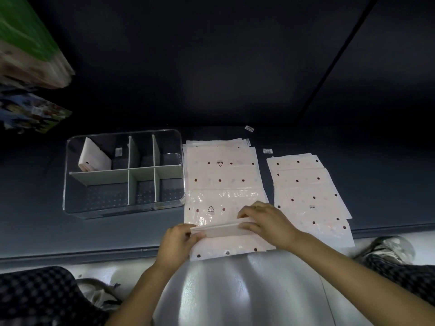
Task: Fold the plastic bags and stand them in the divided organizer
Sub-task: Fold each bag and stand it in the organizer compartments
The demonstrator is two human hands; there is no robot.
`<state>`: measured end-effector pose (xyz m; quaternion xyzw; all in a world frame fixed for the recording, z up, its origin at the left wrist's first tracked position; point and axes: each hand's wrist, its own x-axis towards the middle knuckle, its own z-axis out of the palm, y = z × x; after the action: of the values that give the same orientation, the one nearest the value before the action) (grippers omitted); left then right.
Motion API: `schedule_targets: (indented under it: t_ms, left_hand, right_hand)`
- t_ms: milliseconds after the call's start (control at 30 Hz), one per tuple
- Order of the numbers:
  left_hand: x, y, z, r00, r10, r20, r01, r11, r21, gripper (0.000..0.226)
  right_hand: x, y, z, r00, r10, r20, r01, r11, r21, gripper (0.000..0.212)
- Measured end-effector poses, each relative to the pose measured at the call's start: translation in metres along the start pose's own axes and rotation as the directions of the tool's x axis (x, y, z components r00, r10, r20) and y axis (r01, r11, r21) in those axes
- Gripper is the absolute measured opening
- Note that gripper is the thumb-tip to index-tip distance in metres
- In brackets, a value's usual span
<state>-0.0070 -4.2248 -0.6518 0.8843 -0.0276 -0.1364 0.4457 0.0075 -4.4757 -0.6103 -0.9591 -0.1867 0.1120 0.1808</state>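
Both hands, left [177, 241] and right [264, 222], grip clamped on a half-folded bag [223, 241], hiding its fold ends

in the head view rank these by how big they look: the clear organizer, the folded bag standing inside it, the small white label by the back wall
1. Clear organizer, by far the largest.
2. Folded bag, filling part of one back compartment.
3. White label, smallest, though it lies farthest from the camera.
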Motion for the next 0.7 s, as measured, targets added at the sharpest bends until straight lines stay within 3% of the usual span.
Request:
schedule_targets:
  t_ms: [133, 400, 700]
  left_hand:
    - [0.001, 0.0, 0.002, 0.999, -0.048, -0.025, 0.048, 0.999, -0.015, 0.018]
    - [0.004, 0.002, 0.007, 0.988, -0.144, -0.045, 0.141, 0.987, -0.072, 0.031]
    - [0.013, 0.008, 0.008, 0.971, -0.231, -0.065, 0.226, 0.972, -0.071, 0.033]
  right_hand:
    - [0.011, 0.006, -0.011, 0.993, 0.018, 0.12, -0.011, 0.998, -0.059, 0.029]
    - [0.021, 0.017, -0.007, 0.97, 0.082, 0.23, -0.062, 0.994, -0.091, 0.028]
    - [0.057, 0.023, 0.003, 0.947, 0.201, 0.25, -0.177, 0.977, -0.118, 0.028]
